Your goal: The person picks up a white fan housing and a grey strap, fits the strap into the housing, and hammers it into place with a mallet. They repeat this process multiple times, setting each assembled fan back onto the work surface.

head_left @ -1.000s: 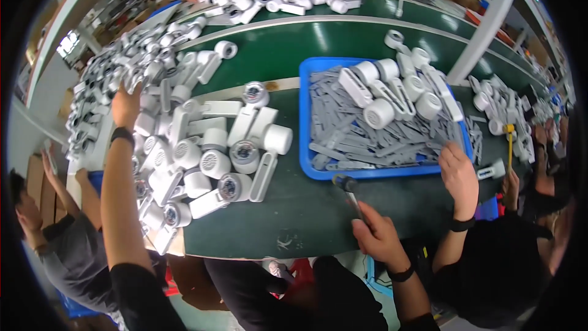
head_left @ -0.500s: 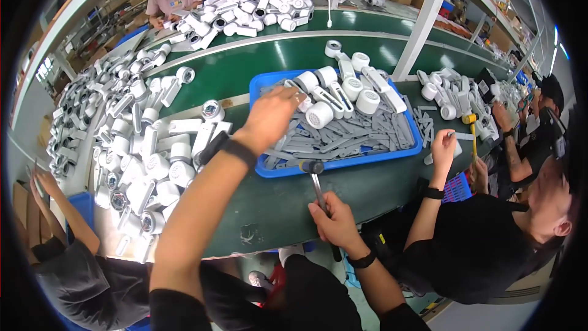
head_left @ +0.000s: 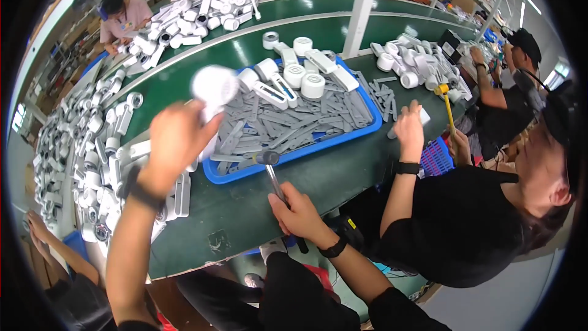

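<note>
My left hand grips a white round-headed plastic housing with a handle, raised near the left end of the blue tray. Motion blurs the housing, and my fingers hide part of its handle. In my right hand is a small mallet, its fingers wrapped round the lower shaft. The mallet's dark head points up by the tray's front rim. Grey plastic strips fill the tray, and several white housings rest at its far side.
Many white housings are heaped at the left, with another heap at the right. At my right a co-worker holds a yellow mallet. A white post stands beyond the tray on the green bench.
My left hand has drawn back leftward from the tray with a white housing in it. The view has shifted, moving the tray left in the picture. My right hand still holds the mallet.
</note>
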